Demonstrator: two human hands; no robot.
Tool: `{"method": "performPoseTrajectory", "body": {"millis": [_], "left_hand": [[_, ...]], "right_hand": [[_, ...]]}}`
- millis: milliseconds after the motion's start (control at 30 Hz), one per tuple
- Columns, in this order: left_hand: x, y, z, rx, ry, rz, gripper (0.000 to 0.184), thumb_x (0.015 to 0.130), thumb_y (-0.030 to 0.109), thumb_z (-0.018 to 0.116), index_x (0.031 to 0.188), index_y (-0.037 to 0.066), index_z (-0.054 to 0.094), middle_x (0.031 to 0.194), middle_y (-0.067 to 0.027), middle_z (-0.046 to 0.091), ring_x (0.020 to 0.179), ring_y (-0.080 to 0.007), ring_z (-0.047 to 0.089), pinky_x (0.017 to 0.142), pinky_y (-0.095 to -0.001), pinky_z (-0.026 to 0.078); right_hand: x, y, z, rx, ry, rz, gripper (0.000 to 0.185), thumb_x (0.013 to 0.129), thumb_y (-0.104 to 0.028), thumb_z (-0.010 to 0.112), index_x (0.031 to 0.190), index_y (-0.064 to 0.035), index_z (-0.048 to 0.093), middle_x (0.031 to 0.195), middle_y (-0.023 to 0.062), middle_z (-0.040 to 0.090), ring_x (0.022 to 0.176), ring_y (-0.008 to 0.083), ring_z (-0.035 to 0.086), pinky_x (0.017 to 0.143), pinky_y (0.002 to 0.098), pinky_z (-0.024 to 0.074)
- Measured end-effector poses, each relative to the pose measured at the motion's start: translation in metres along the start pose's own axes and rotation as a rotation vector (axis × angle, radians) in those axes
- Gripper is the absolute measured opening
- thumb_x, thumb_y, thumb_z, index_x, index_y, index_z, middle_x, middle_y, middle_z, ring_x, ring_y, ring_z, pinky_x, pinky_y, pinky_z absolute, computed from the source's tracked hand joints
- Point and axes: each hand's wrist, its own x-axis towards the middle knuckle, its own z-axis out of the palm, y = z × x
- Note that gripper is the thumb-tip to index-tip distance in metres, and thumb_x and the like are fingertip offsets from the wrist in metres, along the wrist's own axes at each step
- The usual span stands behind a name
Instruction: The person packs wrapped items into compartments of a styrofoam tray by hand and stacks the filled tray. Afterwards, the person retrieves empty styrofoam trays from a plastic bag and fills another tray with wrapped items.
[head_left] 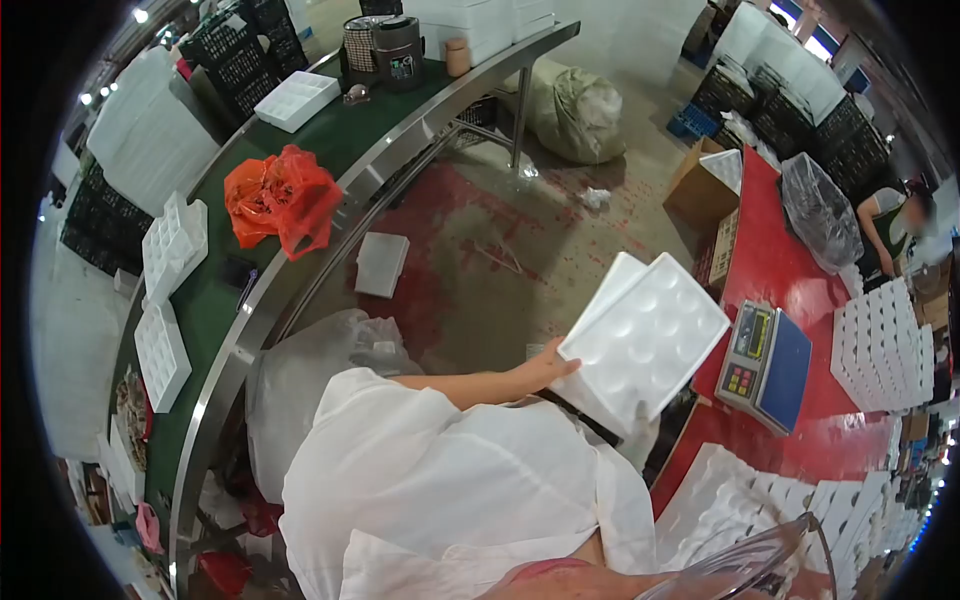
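Clear glasses (765,565) are seen closest to the camera, at the lower right, beside a white garment (440,480) by which the lower middle of the view is filled. Two white foam trays (650,340) are held up over the gap between the two counters, one laid over the other and slightly turned from it; round hollows are shown on the upper one. Their left edge is clasped by the left hand (548,368), whose grip is closed on them. The right hand (641,438) is seen only as a pale, blurred shape at their lower corner, and how far its grip is open cannot be told.

On the red counter (790,280), just right of the trays, a scale (765,365) is set, with foam sheets (880,350) stood beyond it and a clear plastic bag (820,215) farther up. By the curved green counter (215,330) at the left, an orange-red bag (283,200), a compartmented white box (297,101) and a dark flask (398,55) are carried. On the floor (480,260) between the counters, a white block (382,264) and a large stuffed sack (578,115) are seen. Another person (890,225) is partly shown at the far right.
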Motion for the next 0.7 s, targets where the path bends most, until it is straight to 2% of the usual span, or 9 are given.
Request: {"method": "performPoseTrajectory", "body": {"millis": [67,133,167,267,333,400,467,600,700], "left_hand": [[0.010,-0.005,-0.016,-0.056,-0.007,-0.047,0.080,0.088,0.038,0.066,0.148,0.008,0.023,0.135,-0.0138,0.045,0.125,-0.0263,0.041,0.103,-0.0385,0.034],[0.014,0.011,-0.027,-0.140,-0.062,-0.073,0.081,0.085,0.039,0.069,0.147,0.011,0.026,0.129,-0.0126,0.047,0.120,-0.0259,0.044,0.097,-0.0408,0.038],[0.018,0.020,-0.032,-0.145,-0.059,-0.073,0.081,0.085,0.039,0.069,0.147,0.011,0.026,0.129,-0.0126,0.047,0.120,-0.0259,0.044,0.097,-0.0408,0.038],[0.042,0.049,-0.043,-0.147,-0.067,-0.086,0.074,0.086,0.036,0.068,0.145,0.014,0.029,0.131,-0.0088,0.046,0.121,-0.0249,0.043,0.097,-0.0414,0.038],[0.062,0.073,-0.052,-0.223,-0.080,-0.261,0.070,0.086,0.032,0.067,0.144,0.017,0.030,0.134,-0.0059,0.044,0.122,-0.0248,0.043,0.097,-0.0434,0.038],[0.096,0.066,-0.075,-0.211,-0.126,-0.229,0.069,0.087,0.029,0.066,0.144,0.018,0.030,0.136,-0.0061,0.042,0.123,-0.0259,0.043,0.098,-0.0473,0.039],[0.125,0.079,-0.108,-0.271,-0.226,-0.354,0.068,0.086,0.024,0.066,0.143,0.017,0.030,0.136,-0.0064,0.041,0.123,-0.0270,0.043,0.095,-0.0495,0.043],[0.157,0.123,-0.174,-0.404,-0.323,-0.491,0.061,0.085,0.015,0.064,0.138,0.015,0.034,0.131,-0.0077,0.043,0.120,-0.0296,0.047,0.090,-0.0490,0.050],[0.174,0.148,-0.217,-0.488,-0.283,-0.583,0.054,0.087,0.016,0.062,0.134,0.014,0.036,0.129,-0.0080,0.044,0.118,-0.0285,0.049,0.089,-0.0460,0.052]], "right_hand": [[0.016,0.020,-0.013,-0.142,-0.001,-0.023,0.054,0.088,-0.014,0.056,0.136,0.0015,0.039,0.127,0.0161,0.054,0.111,0.0270,0.056,0.094,0.0378,0.0461],[0.033,0.027,-0.025,-0.255,-0.166,0.156,0.077,0.087,-0.046,0.065,0.147,-0.0154,0.030,0.146,0.0184,0.040,0.127,0.0384,0.044,0.103,0.0417,0.0380],[0.037,0.022,-0.016,-0.209,-0.140,0.149,0.058,0.092,-0.029,0.060,0.142,-0.0075,0.038,0.138,0.0185,0.048,0.122,0.0357,0.049,0.100,0.0391,0.0402],[0.056,0.009,0.009,-0.222,-0.131,0.113,0.057,0.091,-0.023,0.059,0.140,-0.0044,0.038,0.134,0.0174,0.050,0.117,0.0324,0.051,0.098,0.0372,0.0411],[0.073,0.000,0.030,-0.228,-0.118,0.069,0.055,0.089,-0.016,0.057,0.138,-0.0012,0.039,0.130,0.0164,0.052,0.113,0.0291,0.053,0.097,0.0354,0.0421],[0.092,-0.002,0.058,-0.230,-0.106,0.028,0.054,0.087,-0.010,0.056,0.137,0.0019,0.039,0.126,0.0154,0.054,0.109,0.0257,0.055,0.095,0.0335,0.0430],[0.114,-0.002,0.089,-0.192,-0.099,0.019,0.054,0.084,-0.004,0.052,0.135,0.0036,0.040,0.124,0.0143,0.055,0.107,0.0235,0.056,0.094,0.0328,0.0437],[0.164,0.003,0.151,-0.122,-0.106,0.101,0.053,0.082,-0.002,0.048,0.134,0.0047,0.040,0.123,0.0156,0.055,0.106,0.0239,0.058,0.090,0.0338,0.0468],[0.185,-0.010,0.222,-0.021,-0.049,0.170,0.050,0.083,-0.006,0.046,0.132,0.0064,0.041,0.121,0.0191,0.055,0.102,0.0272,0.060,0.086,0.0359,0.0499]]}}
